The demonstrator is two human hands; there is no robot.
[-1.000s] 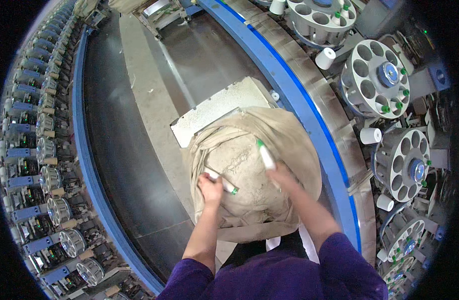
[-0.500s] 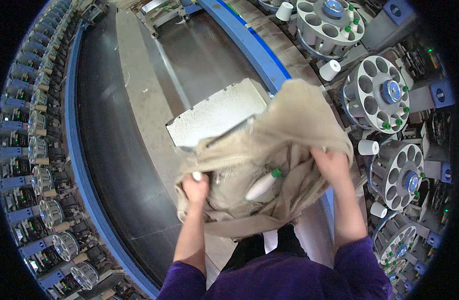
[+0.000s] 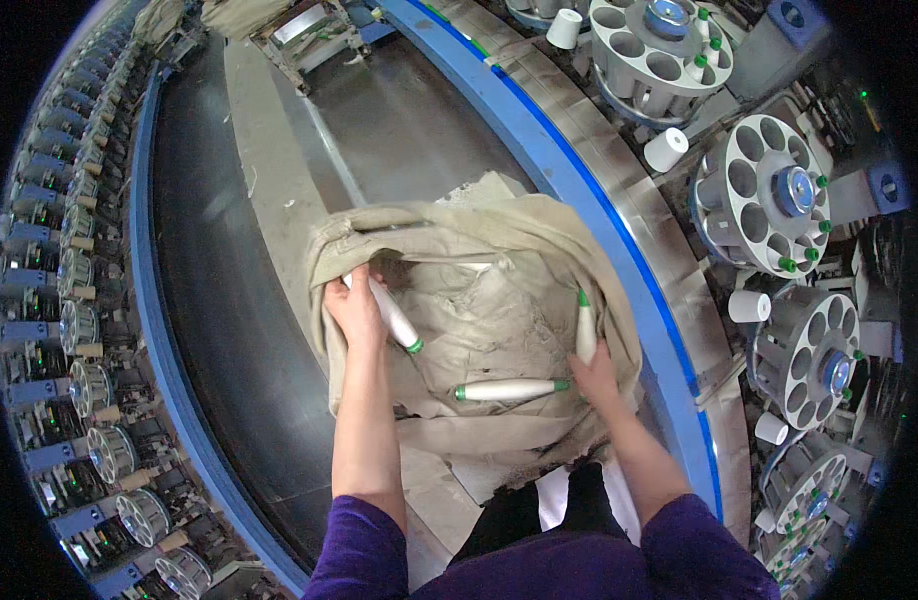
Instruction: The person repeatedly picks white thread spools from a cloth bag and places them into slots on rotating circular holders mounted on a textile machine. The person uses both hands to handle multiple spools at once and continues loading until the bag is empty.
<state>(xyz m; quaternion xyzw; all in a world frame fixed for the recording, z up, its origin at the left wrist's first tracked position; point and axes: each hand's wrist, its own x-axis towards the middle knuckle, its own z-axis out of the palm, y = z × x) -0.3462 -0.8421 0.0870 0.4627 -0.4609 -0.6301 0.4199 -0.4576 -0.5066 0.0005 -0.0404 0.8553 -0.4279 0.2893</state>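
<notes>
L hand [image 3: 354, 308] grasps bobbin [image 3: 394, 315] w/ sack rim [image 3: 449, 215]; R hand [image 3: 597, 375] probably clenched on 2 bobbins [image 3: 585, 330].

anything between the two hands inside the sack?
Head view: one white bobbin with green ends lies loose on the sack cloth between left hand and right hand.

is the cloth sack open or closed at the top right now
Open. The beige cloth sack has its mouth spread wide, left hand at its rim holding a white bobbin, right hand inside gripping another bobbin.

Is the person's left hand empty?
No, the left hand grips a white bobbin with a green tip at the rim of the beige cloth bag.
</notes>
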